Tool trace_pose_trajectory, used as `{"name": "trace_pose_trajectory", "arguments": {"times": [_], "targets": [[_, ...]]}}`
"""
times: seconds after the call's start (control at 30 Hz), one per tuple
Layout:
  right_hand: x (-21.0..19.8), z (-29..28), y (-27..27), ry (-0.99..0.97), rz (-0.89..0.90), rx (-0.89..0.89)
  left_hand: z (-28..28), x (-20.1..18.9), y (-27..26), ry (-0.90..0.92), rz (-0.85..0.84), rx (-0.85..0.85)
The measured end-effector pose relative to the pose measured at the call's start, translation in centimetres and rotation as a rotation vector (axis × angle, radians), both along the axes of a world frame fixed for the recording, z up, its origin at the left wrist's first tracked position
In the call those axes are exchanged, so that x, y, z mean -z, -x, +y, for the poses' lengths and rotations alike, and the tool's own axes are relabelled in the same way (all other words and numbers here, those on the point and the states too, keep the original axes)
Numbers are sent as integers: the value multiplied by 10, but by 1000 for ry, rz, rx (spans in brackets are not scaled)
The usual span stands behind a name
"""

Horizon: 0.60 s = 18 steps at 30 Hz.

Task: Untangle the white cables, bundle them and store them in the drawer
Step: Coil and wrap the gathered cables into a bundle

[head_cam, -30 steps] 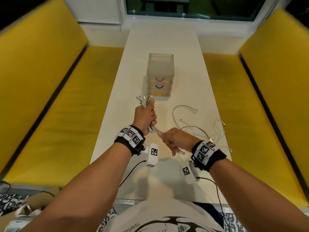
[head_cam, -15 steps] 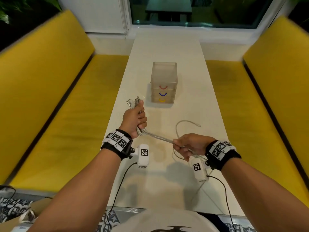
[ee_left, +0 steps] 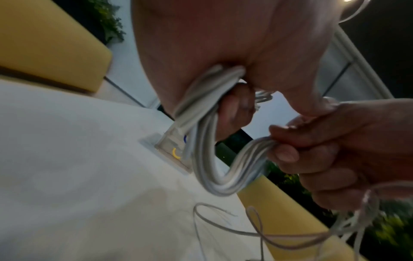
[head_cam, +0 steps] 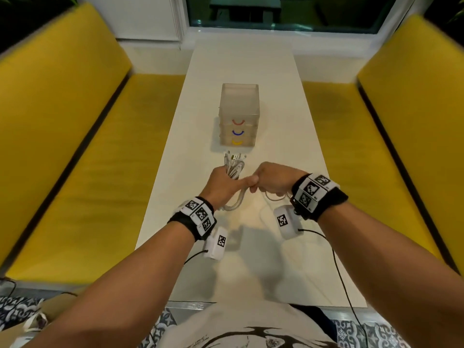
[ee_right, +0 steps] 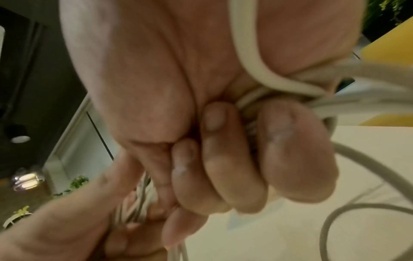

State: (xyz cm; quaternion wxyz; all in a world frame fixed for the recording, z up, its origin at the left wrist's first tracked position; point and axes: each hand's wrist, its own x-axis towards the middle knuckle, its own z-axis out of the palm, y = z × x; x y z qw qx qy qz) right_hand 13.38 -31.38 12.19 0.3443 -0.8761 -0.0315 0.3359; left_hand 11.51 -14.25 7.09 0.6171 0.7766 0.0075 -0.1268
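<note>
A long white table [head_cam: 251,71] runs away towards a dark window [head_cam: 283,11], flanked left and right by yellow cushioned benches [head_cam: 75,136]. On it, past the hands, stands a frosted translucent three-drawer box [head_cam: 238,114] with red, blue and yellow curved handles, all drawers shut. The left hand [head_cam: 223,183] has its fingers curled round a folded bundle of white cables [head_cam: 234,169] — plug ends pointing at the box. The right hand [head_cam: 272,178], just beside it, is fisted on the same strands, a loop sagging between them [ee_left: 214,176]; loose thin ends trail over the tabletop near the right hand.
</note>
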Motion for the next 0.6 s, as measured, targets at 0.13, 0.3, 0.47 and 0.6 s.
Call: {"name": "trace_pose_trajectory", "arguments": {"times": [0.13,0.3,0.47,0.6], "targets": [[-7,0,-3,-182,96,16,-2,1,5,-12,-10,149],[-5,6,-4,-205,107,41,-7,-1,15,-57,-79,196],[1,3,2,-269,71,57,9,6,8,-124,74,265],[4,-4,6,-249,6,95,11,4,6,-190,66,246]]}}
